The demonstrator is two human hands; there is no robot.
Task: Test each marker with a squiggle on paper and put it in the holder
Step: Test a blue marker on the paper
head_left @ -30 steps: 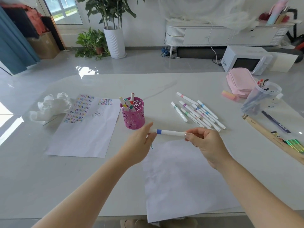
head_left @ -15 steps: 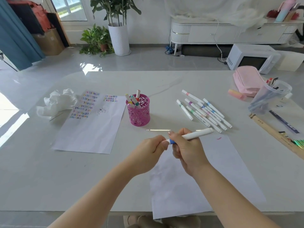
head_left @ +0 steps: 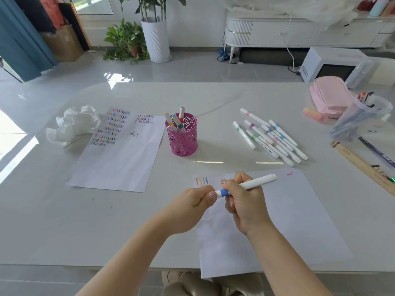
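Note:
My right hand [head_left: 243,201] grips a white marker with a blue band [head_left: 254,183] above the near sheet of paper [head_left: 299,210]. The marker points left, and my left hand [head_left: 192,206] pinches its cap end just past the blue band. A few small coloured squiggles [head_left: 202,180] sit at the paper's top left corner and a pink one at its top right. The pink mesh holder [head_left: 181,139] stands behind, with several markers in it. A pile of several white markers [head_left: 271,138] lies to the right of the holder.
A second sheet covered in squiggle rows [head_left: 119,150] lies at the left, with crumpled tissue [head_left: 72,122] beyond it. At the right are a pink pouch [head_left: 331,97], a clear plastic cup of pens [head_left: 359,118] and a wooden ruler [head_left: 361,165].
Both hands came nearer over the paper. The marker went from held out flat between them to gripped in my right fist, with my left hand now pinching its cap end.

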